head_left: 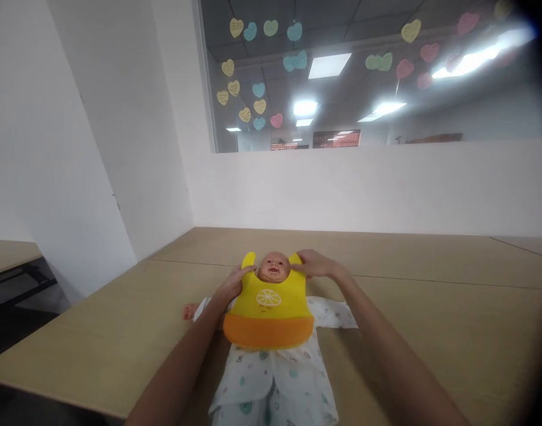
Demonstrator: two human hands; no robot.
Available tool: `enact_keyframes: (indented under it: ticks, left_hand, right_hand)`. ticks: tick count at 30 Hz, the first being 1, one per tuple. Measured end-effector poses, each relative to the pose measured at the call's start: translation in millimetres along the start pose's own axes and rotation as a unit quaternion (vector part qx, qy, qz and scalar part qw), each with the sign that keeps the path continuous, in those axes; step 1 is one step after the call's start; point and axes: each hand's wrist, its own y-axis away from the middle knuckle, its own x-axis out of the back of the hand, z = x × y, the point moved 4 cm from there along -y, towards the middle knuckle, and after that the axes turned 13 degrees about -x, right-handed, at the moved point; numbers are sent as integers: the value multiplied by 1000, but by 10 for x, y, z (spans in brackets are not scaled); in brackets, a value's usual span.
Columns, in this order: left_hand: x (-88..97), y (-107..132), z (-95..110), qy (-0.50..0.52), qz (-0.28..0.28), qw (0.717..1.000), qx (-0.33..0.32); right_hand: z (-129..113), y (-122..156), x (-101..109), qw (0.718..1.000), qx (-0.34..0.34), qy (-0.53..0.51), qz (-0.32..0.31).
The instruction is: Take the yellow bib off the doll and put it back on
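A white-walled room with a wide interior window, its glass dotted with pastel heart-shaped paper stickers and reflecting rectangular ceiling lights, encloses a broad, light-wood laminate table that runs from the near edge to the far wall; a second, similar table surface lies at far left, apart from the first. On the main table, near its middle, a plastic baby doll lies on its back, head toward the far wall, dressed in a white cloth sleepsuit printed with small teal and grey shapes; one bare doll hand shows at the left beyond the sleeve. Over the doll's chest lies a yellow silicone bib with an orange catch pocket and a white lemon-slice motif, its two neck straps rising on either side of the doll's head. The person's left hand rests against the bib's left strap beside the doll's neck, fingers curled onto the yellow material. The right hand lies at the bib's right strap, just beside the doll's head, fingers bent over the strap's end; whether either grip is a firm pinch cannot be told. Both forearms reach in from the bottom edge, flanking the doll.
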Motion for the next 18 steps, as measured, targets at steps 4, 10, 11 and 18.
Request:
enact_keyframes:
  ticks: [4, 10, 11, 18]
  left_hand:
    - [-43, 37, -38, -90, -22, 996, 14]
    - [21, 23, -10, -266, -17, 963, -44]
    - [51, 1, -22, -297, -17, 953, -48]
    - [102, -154, -258, -230, -93, 969, 3]
  right_hand:
    - [292, -160, -227, 987, -122, 17, -101]
    - [479, -288, -380, 975, -171, -28, -138]
    - [481, -306, -376, 978, -163, -42, -125]
    - [405, -350, -450, 981, -124, -127, -76]
